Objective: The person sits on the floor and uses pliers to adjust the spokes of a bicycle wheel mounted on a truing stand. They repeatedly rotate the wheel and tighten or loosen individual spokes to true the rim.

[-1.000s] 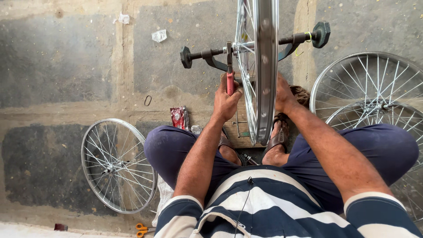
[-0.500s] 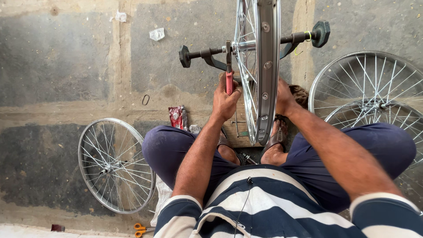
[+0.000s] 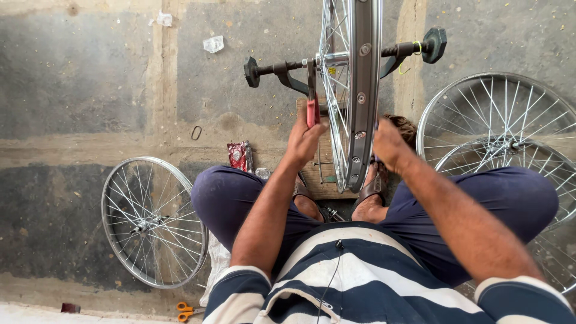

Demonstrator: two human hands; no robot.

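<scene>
Two hands work on one upright wheel point(image 3: 359, 90). The left hand point(image 3: 305, 137) has its grip clenched round a red-handled tool point(image 3: 312, 96), which points up to the spokes just left of the rim. The right hand point(image 3: 390, 144) lies against the right side of the rim, fingers curled at its edge; whether that grip truly clasps the rim I cannot tell.

The wheel stands edge-on to the camera, between the person's knees, its axle carried in a dark stand point(image 3: 288, 75) with a black knob at each end. Its lower rim comes down to a wooden board point(image 3: 321, 174) on the floor point(image 3: 72, 90), and the person's feet in brown sandals point(image 3: 372, 186) rest on either side of the rim's foot.

The person sits low in dark blue trousers and a navy-and-white striped shirt, forearms reaching forward.

On the concrete floor, a second wheel point(image 3: 153, 222) lies flat to the left of the left knee. More wheels point(image 3: 498, 129) lie overlapping to the right, beside the right knee. A small red packet point(image 3: 239, 155) lies near the left knee, a metal ring point(image 3: 196, 132) a little beyond it, and orange scissors point(image 3: 189, 310) at the bottom edge. Scraps of clear wrapper point(image 3: 213, 43) lie further off, at the top.
</scene>
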